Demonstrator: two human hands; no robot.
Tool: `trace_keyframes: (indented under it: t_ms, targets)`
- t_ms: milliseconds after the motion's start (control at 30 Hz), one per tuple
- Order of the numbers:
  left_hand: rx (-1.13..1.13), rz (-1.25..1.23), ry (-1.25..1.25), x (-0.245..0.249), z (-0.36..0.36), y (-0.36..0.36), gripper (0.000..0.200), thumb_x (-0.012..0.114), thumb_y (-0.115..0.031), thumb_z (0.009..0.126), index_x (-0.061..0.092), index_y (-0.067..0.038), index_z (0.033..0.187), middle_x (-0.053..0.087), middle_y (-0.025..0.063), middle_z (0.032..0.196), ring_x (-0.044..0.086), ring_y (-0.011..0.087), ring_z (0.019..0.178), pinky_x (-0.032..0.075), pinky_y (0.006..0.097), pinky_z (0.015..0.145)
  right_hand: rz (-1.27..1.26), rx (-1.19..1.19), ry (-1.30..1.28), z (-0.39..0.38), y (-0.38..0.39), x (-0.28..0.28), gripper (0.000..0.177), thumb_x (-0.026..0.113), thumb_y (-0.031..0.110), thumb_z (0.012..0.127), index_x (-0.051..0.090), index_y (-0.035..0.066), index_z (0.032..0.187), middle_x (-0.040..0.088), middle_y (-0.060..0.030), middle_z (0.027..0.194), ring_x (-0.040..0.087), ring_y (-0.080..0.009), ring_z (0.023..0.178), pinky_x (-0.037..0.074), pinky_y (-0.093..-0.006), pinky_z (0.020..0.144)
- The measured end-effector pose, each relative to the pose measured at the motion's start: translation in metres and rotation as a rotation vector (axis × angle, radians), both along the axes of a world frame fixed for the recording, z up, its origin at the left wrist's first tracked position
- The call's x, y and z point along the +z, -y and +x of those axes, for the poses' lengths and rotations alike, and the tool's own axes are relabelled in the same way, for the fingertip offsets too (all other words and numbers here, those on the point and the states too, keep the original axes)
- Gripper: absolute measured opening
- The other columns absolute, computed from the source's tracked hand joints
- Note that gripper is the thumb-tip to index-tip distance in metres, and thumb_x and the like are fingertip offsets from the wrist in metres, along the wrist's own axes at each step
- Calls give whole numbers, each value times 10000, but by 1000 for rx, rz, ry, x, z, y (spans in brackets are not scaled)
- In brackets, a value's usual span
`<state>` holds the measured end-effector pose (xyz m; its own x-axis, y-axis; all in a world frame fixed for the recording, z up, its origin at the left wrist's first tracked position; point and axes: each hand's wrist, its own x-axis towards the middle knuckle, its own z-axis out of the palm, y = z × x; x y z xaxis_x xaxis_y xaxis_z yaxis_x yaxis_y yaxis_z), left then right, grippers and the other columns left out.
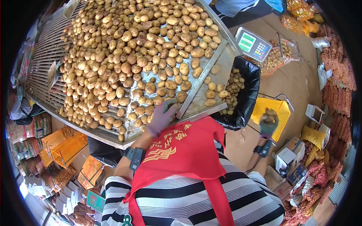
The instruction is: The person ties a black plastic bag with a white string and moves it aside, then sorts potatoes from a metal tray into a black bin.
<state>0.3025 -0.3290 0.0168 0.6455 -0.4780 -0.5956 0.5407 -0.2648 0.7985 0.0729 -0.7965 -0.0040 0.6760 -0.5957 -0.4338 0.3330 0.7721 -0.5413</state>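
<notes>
Over bag, right hand cupped, likely potatoes

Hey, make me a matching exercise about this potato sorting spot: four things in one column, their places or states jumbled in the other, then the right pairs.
1. Gray digital scale display with keypad
2. Glossy black plastic bag
3. Red cloth apron with gold lettering
4. Bright yellow bag on a wire frame

A. Worn over the black-and-white striped top
B. Lit up with green screens
C. Nearest the gloved right hand
D. Holding potatoes beside the metal sorting table

Pairs: 1-B, 2-D, 3-A, 4-C
</notes>
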Motion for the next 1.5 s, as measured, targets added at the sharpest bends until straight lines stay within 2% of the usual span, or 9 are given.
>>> trace_keyframes:
  t_ms: [233,367,400,467,767,900,1067,1267,1500]
  targets:
    - [203,35,-9,-13,-7,-36,341,610,-231,934,597,-19,1201,616,-25,980,530,50,815,456,193,696,204,-775,-400,-75,103,-1,387,625,288,856,572,-1,1109,647,-110,1006,636,-302,887,545,-431,837]
    - [277,43,1,-20,-13,-39,339,609,-223,933,596,-21,1204,614,-19,985,517,46,834,452,193,688,-553,-315,-924,-4,89,-51,400,550,290,936,553,15,1226,590,-143,1124,606,-223,955,527,-337,805]
    - [269,52,40,-23,-17,-39,334,608,-217,933,597,-22,1203,618,-14,989,519,44,844,453,196,700,-1441,183,-989,12,91,-82,370,501,237,973,544,19,1269,578,-128,1228,581,-220,1092,486,-344,925]
    - [264,67,78,-23,-23,-37,330,607,-211,932,597,-22,1203,623,-9,993,521,42,854,453,200,713,-860,320,-465,149,-40,-1,280,549,161,943,613,42,1188,626,-94,1156,599,-178,1051,491,-322,916]
    - [335,89,152,-14,-33,-34,306,607,-161,927,595,0,1187,623,-13,926,504,32,753,431,190,661,-2522,1087,-767,388,-202,-25,376,639,128,765,607,57,1133,608,-169,1094,634,-337,954,513,-430,842]
    - [465,17,27,-14,-42,-37,283,605,-150,931,602,-6,1175,596,-41,879,452,15,659,359,174,540,-2156,1299,-628,386,-173,5,320,668,249,790,637,46,1035,651,-116,1036,656,-260,935,532,-378,786]
    - [475,-3,-74,2,-39,-28,281,604,-156,935,603,-6,1172,581,-47,881,439,5,651,333,162,520,-247,718,92,294,-95,19,440,582,237,881,498,56,1273,572,-105,1197,623,-249,992,516,-404,847]
    - [347,-3,-58,4,-28,-20,319,566,-197,957,578,9,1200,625,1,996,543,60,827,454,211,737,-1510,1061,-961,255,-114,-9,557,733,274,769,528,64,1242,659,-111,1022,632,-240,1006,497,-340,878]
    - [360,-66,42,8,-18,-11,309,568,-175,958,568,10,1206,629,22,991,564,73,843,473,225,759,-1317,905,-561,255,-129,-11,617,774,130,712,524,91,1275,643,-101,1115,615,-215,1013,489,-328,894]
